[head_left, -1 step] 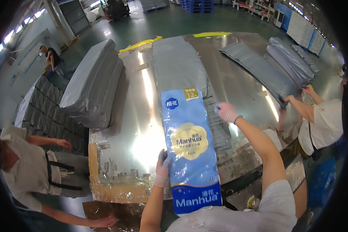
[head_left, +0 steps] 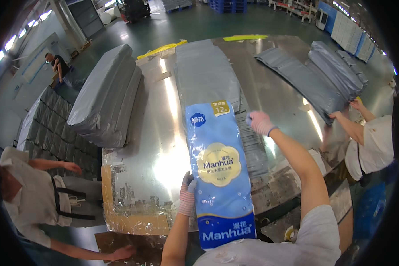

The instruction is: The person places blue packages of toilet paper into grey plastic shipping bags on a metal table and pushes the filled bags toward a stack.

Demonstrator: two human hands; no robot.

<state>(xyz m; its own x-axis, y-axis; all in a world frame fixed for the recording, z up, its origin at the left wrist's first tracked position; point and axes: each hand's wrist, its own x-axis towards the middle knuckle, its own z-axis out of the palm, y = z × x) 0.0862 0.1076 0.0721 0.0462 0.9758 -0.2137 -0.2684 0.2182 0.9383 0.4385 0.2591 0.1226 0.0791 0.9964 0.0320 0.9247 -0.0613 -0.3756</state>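
A long blue toilet-paper pack (head_left: pixel 219 199) with a cream flower-shaped label lies lengthwise in front of me, its near end against my shirt. Its far end overlaps flat grey plastic bags (head_left: pixel 204 66) spread on the metal table. My left hand (head_left: pixel 188 195), in a pink-striped glove with grey fingertips, grips the pack's left side. To the right of the pack's far end, my right hand (head_left: pixel 260 123) wears a matching glove. Its fingers are curled closed beside the grey bags' wrinkled right edge; whatever they may pinch is hidden.
Filled grey bundles (head_left: pixel 104 97) stand on the left of the metal table (head_left: pixel 150 133), beside a co-worker (head_left: pixel 35 186). At the right, another co-worker's hands (head_left: pixel 341 113) hold a long grey bag (head_left: pixel 297 80), near more grey bundles (head_left: pixel 332 66). Yellow tape (head_left: pixel 246 38) marks the far edge.
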